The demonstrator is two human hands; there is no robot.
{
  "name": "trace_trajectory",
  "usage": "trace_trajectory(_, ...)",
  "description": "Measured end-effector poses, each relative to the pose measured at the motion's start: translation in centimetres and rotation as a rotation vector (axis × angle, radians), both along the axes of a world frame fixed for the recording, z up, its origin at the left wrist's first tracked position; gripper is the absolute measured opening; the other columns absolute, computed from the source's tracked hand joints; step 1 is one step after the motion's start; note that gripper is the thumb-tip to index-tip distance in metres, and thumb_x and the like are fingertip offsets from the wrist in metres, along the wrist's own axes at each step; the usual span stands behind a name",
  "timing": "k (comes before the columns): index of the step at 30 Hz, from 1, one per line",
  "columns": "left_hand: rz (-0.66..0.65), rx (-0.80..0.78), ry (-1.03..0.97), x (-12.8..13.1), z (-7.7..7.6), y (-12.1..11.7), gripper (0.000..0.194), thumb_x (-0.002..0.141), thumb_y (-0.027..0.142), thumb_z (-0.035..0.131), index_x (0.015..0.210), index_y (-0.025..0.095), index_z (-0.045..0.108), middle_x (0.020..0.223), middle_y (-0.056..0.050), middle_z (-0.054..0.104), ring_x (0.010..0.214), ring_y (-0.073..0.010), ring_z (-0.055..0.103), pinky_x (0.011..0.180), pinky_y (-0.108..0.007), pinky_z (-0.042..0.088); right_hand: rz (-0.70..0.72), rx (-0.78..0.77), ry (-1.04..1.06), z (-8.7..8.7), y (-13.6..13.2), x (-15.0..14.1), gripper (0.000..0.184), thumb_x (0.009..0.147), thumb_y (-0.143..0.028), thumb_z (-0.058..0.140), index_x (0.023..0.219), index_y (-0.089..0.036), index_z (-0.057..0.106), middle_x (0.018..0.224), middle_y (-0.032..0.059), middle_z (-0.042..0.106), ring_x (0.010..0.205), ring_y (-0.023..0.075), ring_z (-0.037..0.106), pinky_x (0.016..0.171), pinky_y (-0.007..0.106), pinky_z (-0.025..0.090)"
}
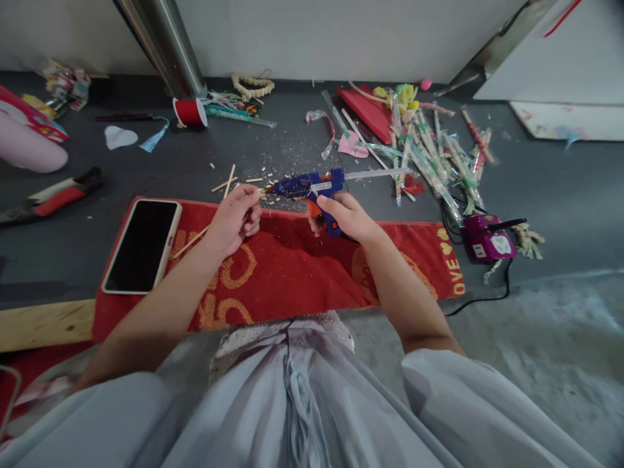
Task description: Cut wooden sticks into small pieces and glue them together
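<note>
My left hand [237, 218] is closed in a pinch, with a small pale wooden piece [262, 194] at its fingertips, right by the nozzle of a glue gun. My right hand [345, 214] grips this blue glue gun [305, 185] by its handle, fingers around the orange trigger. A clear glue stick [373, 173] juts from the gun's back. From under my left wrist a thin wooden stick [191, 242] shows over the red towel [297, 273]; whether my hand holds it is hidden. Short wooden sticks [229, 181] and crumbs lie beyond the left hand.
A phone [142, 247] lies on the towel's left end, with pliers [53, 198] further left. Red ribbon spool [190, 112] stands at the back. Wrapped sticks [439, 153] are heaped at right, near a purple box [489, 238] with a black cord. A metal post [168, 45] rises behind.
</note>
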State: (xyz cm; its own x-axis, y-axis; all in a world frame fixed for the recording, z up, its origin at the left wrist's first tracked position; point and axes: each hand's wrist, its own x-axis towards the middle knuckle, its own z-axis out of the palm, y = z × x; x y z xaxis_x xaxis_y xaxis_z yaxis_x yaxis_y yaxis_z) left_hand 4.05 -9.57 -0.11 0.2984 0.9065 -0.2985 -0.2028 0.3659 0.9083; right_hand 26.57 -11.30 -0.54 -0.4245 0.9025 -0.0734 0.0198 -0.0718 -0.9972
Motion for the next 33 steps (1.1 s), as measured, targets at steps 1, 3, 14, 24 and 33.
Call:
trace_trajectory(1,-0.001,0.003,-0.010,-0.03,-0.06,0.02,0.011,0.082,0.023,0.053,0.083,0.024,0.042,0.044,0.011,0.043,0.031,-0.0040,0.027,0.034,-0.017,0.017,0.006,0.007,0.000,-0.04,0.02,0.02,0.052,0.080,-0.067,0.056,0.070,-0.016,0.058,0.057,0.0003,0.063,0.049,0.0088,0.059,0.051,0.021,0.050)
trace_trajectory(3,-0.006,0.007,-0.020,-0.08,-0.17,0.07,0.012,0.082,0.023,0.054,0.083,0.024,0.042,0.043,0.011,0.043,0.031,-0.0041,0.027,0.034,-0.017,0.018,0.018,0.019,0.000,-0.13,0.04,0.07,0.053,0.080,-0.067,0.055,0.069,-0.016,0.057,0.057,0.0004,0.063,0.049,0.0085,0.059,0.051,0.021,0.049)
trace_trajectory(14,-0.009,0.003,0.011,-0.05,-0.08,0.05,0.011,0.083,0.023,0.052,0.083,0.024,0.041,0.044,0.012,0.042,0.031,-0.0036,0.027,0.034,-0.017,0.018,0.011,-0.001,0.015,-0.12,-0.04,-0.05,0.053,0.078,-0.069,0.057,0.066,-0.017,0.053,0.054,-0.0016,0.060,0.046,0.0075,0.057,0.049,0.020,0.048)
trace_trajectory(24,0.000,-0.006,0.029,0.08,0.10,0.03,0.010,0.083,0.021,0.050,0.084,0.024,0.041,0.044,0.012,0.041,0.030,-0.0038,0.027,0.034,-0.017,0.018,0.011,-0.025,0.022,-0.28,0.03,0.03,0.053,0.076,-0.069,0.059,0.067,-0.018,0.051,0.054,-0.0027,0.058,0.046,0.0073,0.056,0.049,0.021,0.048)
trace_trajectory(33,-0.009,0.001,0.021,-0.05,-0.07,-0.01,0.013,0.081,0.024,0.054,0.084,0.024,0.042,0.044,0.012,0.041,0.031,-0.0038,0.027,0.034,-0.017,0.018,0.003,-0.030,0.034,-0.32,-0.03,-0.01,0.052,0.076,-0.069,0.059,0.067,-0.018,0.051,0.054,-0.0024,0.058,0.046,0.0079,0.056,0.048,0.021,0.048)
